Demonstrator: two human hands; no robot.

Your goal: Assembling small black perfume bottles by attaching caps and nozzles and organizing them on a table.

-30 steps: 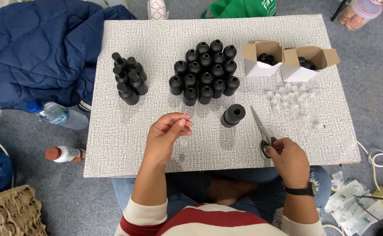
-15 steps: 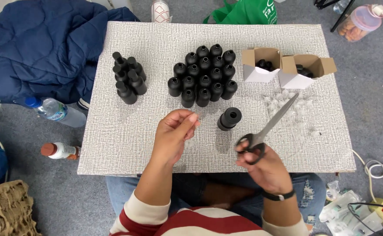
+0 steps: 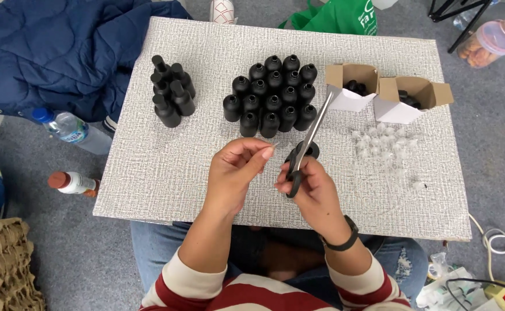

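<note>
Our right hand [image 3: 316, 190] grips the scissors [image 3: 307, 141], blades shut and pointing up toward the cluster of black bottles [image 3: 272, 95]. Our left hand [image 3: 235, 173] pinches something thin and clear at its fingertips [image 3: 267, 152] — too small to identify. Risks, as we judge them: blade tips sit close to those fingers — a misjudged snip nicks skin — and a swing could topple the bottles.

— Where does the head view look from?
— From above the person, facing almost straight down at the grey table [image 3: 166, 167], near enough that it fills most of the picture.
— Any second view?
— None; floor shows around the edges.
</note>
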